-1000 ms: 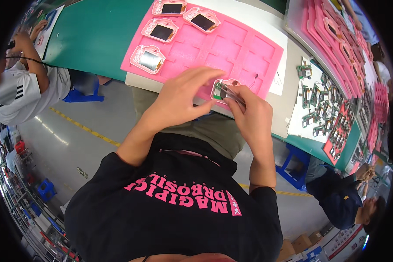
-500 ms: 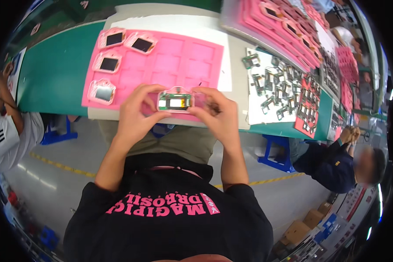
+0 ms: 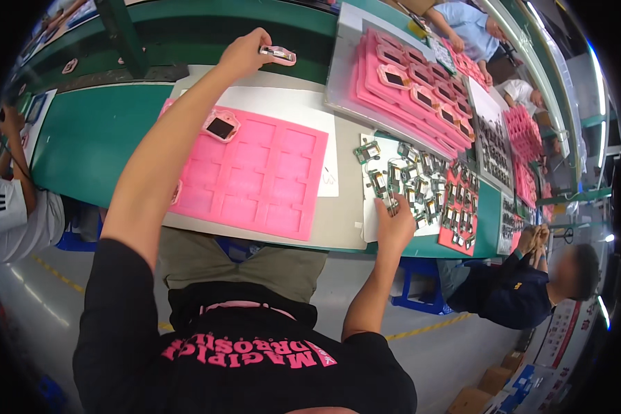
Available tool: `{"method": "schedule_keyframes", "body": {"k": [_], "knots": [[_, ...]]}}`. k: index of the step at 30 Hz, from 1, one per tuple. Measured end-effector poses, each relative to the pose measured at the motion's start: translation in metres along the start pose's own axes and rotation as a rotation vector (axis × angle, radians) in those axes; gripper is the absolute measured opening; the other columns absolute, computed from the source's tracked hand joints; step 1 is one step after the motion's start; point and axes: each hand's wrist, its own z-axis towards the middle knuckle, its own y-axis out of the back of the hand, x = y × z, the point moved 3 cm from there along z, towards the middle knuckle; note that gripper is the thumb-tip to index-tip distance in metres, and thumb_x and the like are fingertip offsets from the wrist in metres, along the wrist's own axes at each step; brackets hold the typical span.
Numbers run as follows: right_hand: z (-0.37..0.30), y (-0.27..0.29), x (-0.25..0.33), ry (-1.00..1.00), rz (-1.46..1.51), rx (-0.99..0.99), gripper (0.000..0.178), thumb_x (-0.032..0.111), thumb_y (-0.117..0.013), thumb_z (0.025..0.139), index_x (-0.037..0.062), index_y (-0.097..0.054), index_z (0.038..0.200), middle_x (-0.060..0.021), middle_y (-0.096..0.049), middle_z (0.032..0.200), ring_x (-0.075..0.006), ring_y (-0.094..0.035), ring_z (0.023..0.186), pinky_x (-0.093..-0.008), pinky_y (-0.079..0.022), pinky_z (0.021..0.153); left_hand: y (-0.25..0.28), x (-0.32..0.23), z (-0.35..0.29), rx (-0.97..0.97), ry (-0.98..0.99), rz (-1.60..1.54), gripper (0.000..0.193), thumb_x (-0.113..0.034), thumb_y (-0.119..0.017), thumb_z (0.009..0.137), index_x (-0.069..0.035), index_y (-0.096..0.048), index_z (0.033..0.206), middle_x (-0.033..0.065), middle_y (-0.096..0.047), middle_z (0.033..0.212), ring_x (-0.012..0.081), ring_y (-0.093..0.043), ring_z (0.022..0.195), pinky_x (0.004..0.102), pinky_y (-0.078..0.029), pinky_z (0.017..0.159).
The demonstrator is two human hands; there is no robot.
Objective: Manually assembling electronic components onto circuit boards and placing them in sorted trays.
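Observation:
My left hand (image 3: pixel 245 55) is stretched far forward past the tray, its fingers closed on a pink device casing (image 3: pixel 283 56) with a circuit board showing. My right hand (image 3: pixel 397 228) is down at the white sheet (image 3: pixel 372 224) on the right, fingers closed round a small green circuit board (image 3: pixel 392 205) among several similar boards (image 3: pixel 421 185). Between my arms lies a pink foam tray (image 3: pixel 255 155) with moulded recesses. One pink device with a dark screen (image 3: pixel 221 127) sits in its far part. My left forearm hides the tray's left side, where the edge of another casing (image 3: pixel 176 193) peeks out.
Stacked pink trays of finished-looking devices (image 3: pixel 421 90) rise at the far right on a grey board. A red-pink tray of circuit boards (image 3: pixel 460 207) lies right of the sheet. A green post (image 3: pixel 121 38) stands far left. People sit at both sides; blue stools stand below.
Both hands held the casing together above the tray. Now the left has carried it far forward, and the right has let go and moved right onto the circuit boards. The view has shifted.

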Motion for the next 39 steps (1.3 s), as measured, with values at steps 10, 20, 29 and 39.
{"method": "schedule_keyframes", "body": {"k": [10, 20, 29, 39], "knots": [[-0.011, 0.019, -0.007, -0.041, 0.38, 0.09, 0.036, 0.02, -0.084, 0.09, 0.0034, -0.078, 0.121, 0.0031, -0.054, 0.069, -0.0115, -0.047, 0.061, -0.0261, -0.036, 0.059, 0.023, -0.073, -0.038, 0.041, -0.149, 0.221, 0.034, -0.026, -0.068, 0.098, -0.007, -0.074, 0.126, 0.0092, -0.078, 0.121, 0.0322, -0.073, 0.104, 0.0425, -0.058, 0.091], [-0.118, -0.001, 0.089, 0.092, 0.926, 0.128, 0.04, 0.004, -0.083, 0.088, 0.0021, -0.074, 0.127, 0.0094, -0.042, 0.069, -0.0033, -0.034, 0.061, -0.0201, -0.024, 0.056, -0.009, -0.14, -0.352, 0.886, 0.025, -1.041, 0.049, -0.038, -0.063, 0.109, -0.003, -0.06, 0.143, 0.0102, -0.074, 0.121, 0.0234, -0.071, 0.099, 0.037, -0.057, 0.088], [-0.135, -0.063, 0.191, 0.539, 0.641, 0.552, 0.043, 0.009, -0.085, 0.089, 0.0083, -0.074, 0.131, 0.0058, -0.049, 0.067, -0.008, -0.041, 0.061, -0.0244, -0.035, 0.057, 0.059, -0.025, -0.408, -0.216, 0.572, -1.702, 0.031, -0.018, -0.049, 0.116, 0.0, -0.059, 0.139, 0.0163, -0.072, 0.115, 0.0227, -0.071, 0.105, 0.033, -0.057, 0.092], [-0.082, -0.103, 0.256, 0.861, 0.126, 0.282, 0.018, 0.013, -0.076, 0.094, 0.0066, -0.077, 0.111, -0.0108, -0.079, 0.089, -0.0261, -0.072, 0.07, -0.0358, -0.054, 0.067, 0.095, 0.007, -0.43, -0.09, 0.491, -1.411, 0.023, -0.017, -0.049, 0.115, -0.001, -0.063, 0.121, 0.0132, -0.071, 0.085, 0.0227, -0.071, 0.077, 0.0317, -0.057, 0.077]]}}
